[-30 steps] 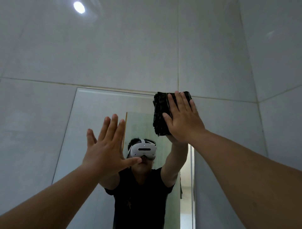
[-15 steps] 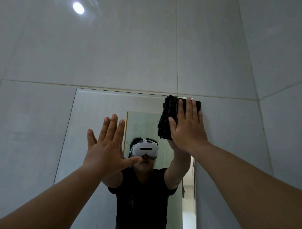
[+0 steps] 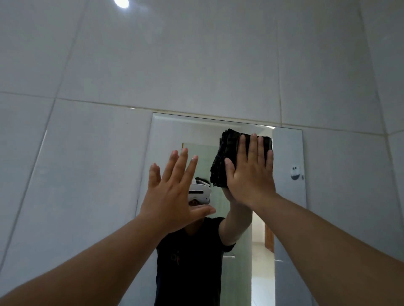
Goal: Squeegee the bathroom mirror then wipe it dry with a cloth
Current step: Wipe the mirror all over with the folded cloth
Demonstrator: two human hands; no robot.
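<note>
The mirror (image 3: 175,135) hangs on the tiled wall in front of me, and I see a person with a white headset reflected in it. A folded black cloth (image 3: 226,155) lies flat against the glass near the mirror's top edge, right of centre. My right hand (image 3: 251,174) presses on it with a flat palm and straight fingers, covering its right part. My left hand (image 3: 172,194) is raised in front of the glass lower left of the cloth, fingers spread, holding nothing. Whether it touches the glass I cannot tell. No squeegee is in view.
Pale grey wall tiles (image 3: 196,65) surround the mirror, with a wall corner at the far right. A small round white fitting (image 3: 295,173) shows at the mirror's right edge. A lit doorway (image 3: 262,273) is reflected low in the glass. A lamp glare (image 3: 122,2) sits at the top.
My right hand has slid the cloth a little to the right along the mirror's top. My view has shifted, so the mirror now sits further right. The left hand keeps its spread pose.
</note>
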